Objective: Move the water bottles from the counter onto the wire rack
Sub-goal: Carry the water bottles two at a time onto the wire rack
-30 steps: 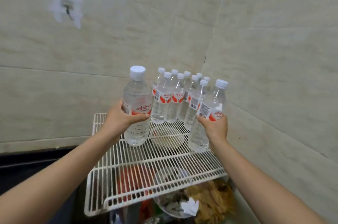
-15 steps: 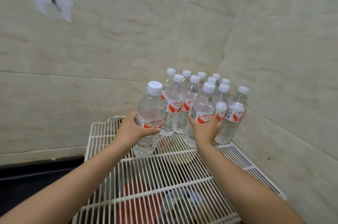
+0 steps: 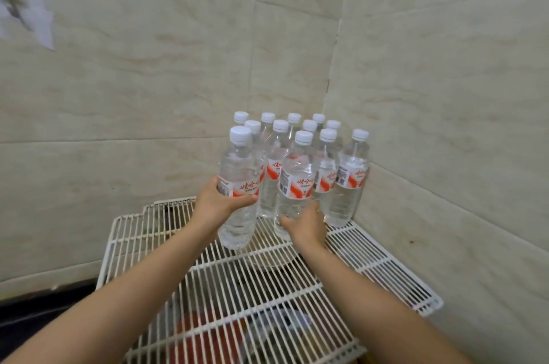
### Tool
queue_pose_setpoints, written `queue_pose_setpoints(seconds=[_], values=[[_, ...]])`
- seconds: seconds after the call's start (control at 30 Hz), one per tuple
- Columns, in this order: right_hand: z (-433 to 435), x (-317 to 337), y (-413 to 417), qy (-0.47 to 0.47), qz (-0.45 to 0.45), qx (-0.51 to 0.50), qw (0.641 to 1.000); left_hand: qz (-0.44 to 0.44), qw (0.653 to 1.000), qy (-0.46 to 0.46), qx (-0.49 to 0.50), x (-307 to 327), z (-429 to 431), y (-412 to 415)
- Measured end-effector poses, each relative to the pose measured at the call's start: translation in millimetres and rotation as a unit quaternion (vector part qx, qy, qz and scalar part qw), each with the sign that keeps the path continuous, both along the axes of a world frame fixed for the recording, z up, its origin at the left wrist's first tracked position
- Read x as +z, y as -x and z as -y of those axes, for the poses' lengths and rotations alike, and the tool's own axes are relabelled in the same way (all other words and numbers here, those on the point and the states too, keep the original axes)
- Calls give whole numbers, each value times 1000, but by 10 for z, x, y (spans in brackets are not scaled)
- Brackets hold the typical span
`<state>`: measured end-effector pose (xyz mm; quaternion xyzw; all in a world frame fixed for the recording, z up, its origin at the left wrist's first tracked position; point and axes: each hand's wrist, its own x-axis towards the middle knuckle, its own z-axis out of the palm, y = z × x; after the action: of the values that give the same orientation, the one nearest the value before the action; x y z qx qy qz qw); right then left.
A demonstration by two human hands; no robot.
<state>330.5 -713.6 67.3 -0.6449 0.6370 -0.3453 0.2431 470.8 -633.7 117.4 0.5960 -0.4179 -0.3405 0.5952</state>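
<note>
A white wire rack [image 3: 386, 268] fills the corner between two tiled walls. Several clear water bottles [image 3: 309, 132] with white caps and red-white labels stand packed together at its back corner. My left hand [image 3: 217, 204] is closed around the label of one bottle [image 3: 239, 161], which stands on the left front of the group, tilted slightly. My right hand [image 3: 307, 225] wraps the lower part of the front middle bottle [image 3: 297, 179], whose base rests on the rack. One more bottle [image 3: 350, 179] stands free by the right wall.
Tiled walls close in behind and to the right. A dark counter [image 3: 32, 310] lies at the lower left. Under the rack show a pale bowl [image 3: 267, 259] and red items [image 3: 205, 334]. The rack's front and left wires carry nothing.
My left hand has brought its bottle rightwards up against the group. My right hand left a bottle by the right wall, then took the front middle bottle and slid down it.
</note>
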Motion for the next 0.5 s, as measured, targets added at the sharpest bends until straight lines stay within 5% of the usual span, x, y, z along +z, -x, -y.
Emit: queue_pose_setpoints(seconds=[0.5], values=[[55, -212, 327, 79, 81, 100, 989, 35, 999, -16, 26, -110, 498, 353]])
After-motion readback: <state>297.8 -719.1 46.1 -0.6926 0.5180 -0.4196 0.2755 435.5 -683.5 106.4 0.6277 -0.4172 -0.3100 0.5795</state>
